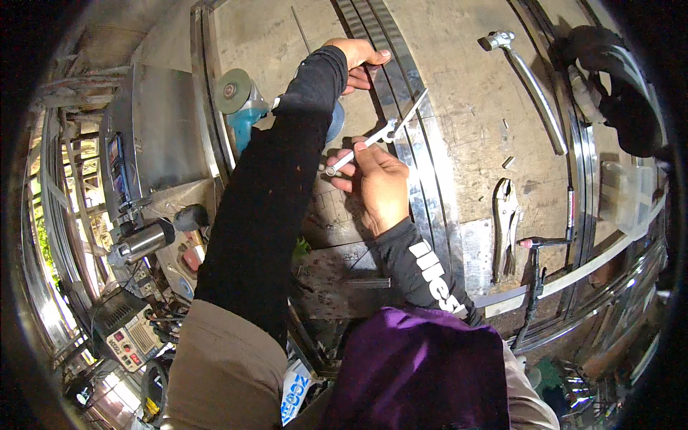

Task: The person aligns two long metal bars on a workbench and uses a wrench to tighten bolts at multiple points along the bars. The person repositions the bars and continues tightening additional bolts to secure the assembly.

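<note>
Nearest, at the lower edge: purple cloth [423, 373] is seen, with the left forearm [247, 236] in a long black sleeve over tan and the right forearm [419, 265] in a black sleeve bearing white print. Beyond the right cuff, a slim pale tool [372, 138] is held by the right hand [383, 183]. Thumb and fingers are clamped on its near half; a ring-shaped end is shown past the fingers, and a small bracket is carried about midway along. The tool is slanted, its far end laid across long shiny metal strips [423, 147].

Farther along, the same strips are touched by the left hand [356, 61]. Thumb and fingers are apart, the thumb laid over the metal; whether it is gripped cannot be told.

To the right of the strips, locking pliers [507, 226] are laid on the worktop [466, 79], with a short metal piece [508, 163] just beyond. A torch-like tool [548, 243] with a pink tip is noted near the right edge of the work area. To the left, a blue angle grinder [244, 118] is set down, its greenish disc turned up. Farther off on the right, a metal hammer [530, 89] is laid, head away.
</note>
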A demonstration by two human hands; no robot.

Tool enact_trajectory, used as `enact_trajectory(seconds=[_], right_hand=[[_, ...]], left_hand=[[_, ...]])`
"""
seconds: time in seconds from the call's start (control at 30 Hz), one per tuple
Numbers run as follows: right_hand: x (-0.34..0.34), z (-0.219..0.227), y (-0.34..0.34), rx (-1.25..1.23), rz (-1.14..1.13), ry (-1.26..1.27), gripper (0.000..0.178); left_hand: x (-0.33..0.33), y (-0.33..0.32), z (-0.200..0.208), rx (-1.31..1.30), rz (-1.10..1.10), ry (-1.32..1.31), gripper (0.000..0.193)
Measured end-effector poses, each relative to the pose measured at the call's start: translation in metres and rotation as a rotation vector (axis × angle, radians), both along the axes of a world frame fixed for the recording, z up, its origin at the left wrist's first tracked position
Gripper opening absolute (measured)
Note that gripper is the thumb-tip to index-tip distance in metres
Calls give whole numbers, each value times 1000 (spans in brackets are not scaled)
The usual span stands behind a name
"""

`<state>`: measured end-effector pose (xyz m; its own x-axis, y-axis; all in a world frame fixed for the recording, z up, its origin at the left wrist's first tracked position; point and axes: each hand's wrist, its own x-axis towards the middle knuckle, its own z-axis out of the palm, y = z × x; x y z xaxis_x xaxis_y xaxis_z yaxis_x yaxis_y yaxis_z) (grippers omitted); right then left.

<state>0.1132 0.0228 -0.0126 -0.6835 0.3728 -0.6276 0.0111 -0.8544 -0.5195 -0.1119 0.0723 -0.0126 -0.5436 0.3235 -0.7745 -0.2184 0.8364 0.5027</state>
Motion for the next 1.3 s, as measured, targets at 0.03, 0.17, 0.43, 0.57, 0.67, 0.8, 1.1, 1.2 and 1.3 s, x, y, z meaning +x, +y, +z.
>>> enact_trajectory(seconds=[0.03, 0.17, 0.43, 0.57, 0.67, 0.8, 1.1, 1.2, 1.3], right_hand=[[-1, -7, 2, 58, 19, -18, 29], [-3, -15, -4, 259, 1, -69, 26], [-11, -10, -13, 267, -98, -109, 30], [-18, -2, -13, 282, -121, -123, 35], [-21, 0, -16, 272, -147, -136, 34], [-12, -6, -13, 280, -95, -138, 32], [61, -25, 22, 1013, 422, -373, 20], [73, 0, 44, 780, 518, -312, 23], [76, 33, 53, 631, 702, -231, 21]], left_hand=[[1, 4, 0, -1, -2, 3, 45], [4, 7, -1, -5, 29, 21, 40], [8, 5, 5, 70, 15, 69, 66], [8, 7, 1, 74, -1, 125, 63], [12, 7, 3, 91, 19, 142, 61], [9, 7, 7, 90, -9, 131, 60], [12, 8, 6, 110, 14, 104, 60], [17, 8, 5, 111, 6, 121, 59], [11, 1, 3, 73, 54, 130, 56]])
